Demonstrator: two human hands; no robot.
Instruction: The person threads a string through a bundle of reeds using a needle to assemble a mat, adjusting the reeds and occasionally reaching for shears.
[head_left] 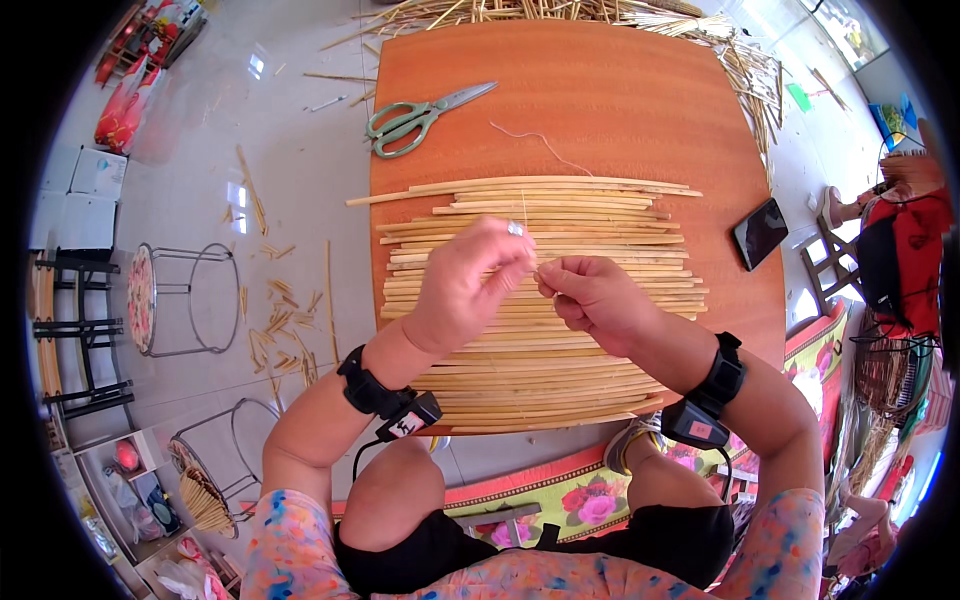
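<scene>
A mat of pale reed stalks (540,385) lies side by side across the orange-brown wooden table (610,90). Above its middle, my left hand (477,268) and my right hand (590,298) meet fingertip to fingertip. Both are closed in a pinch. A fine pale thread (524,207) shows by my left fingers and seems to run down between the two hands; its end is too small to make out. My left hand has a silvery band on one finger. Beyond the stalks, a loose pinkish thread (541,137) curls on the wood.
Green-handled scissors (428,114) lie at the table's far left, a black phone (760,234) at its right edge. Cut stalk pieces (285,320) litter the tiled floor near a round stool (142,300). More stalks (755,85) are heaped beyond the far edge. A person's foot shows at right.
</scene>
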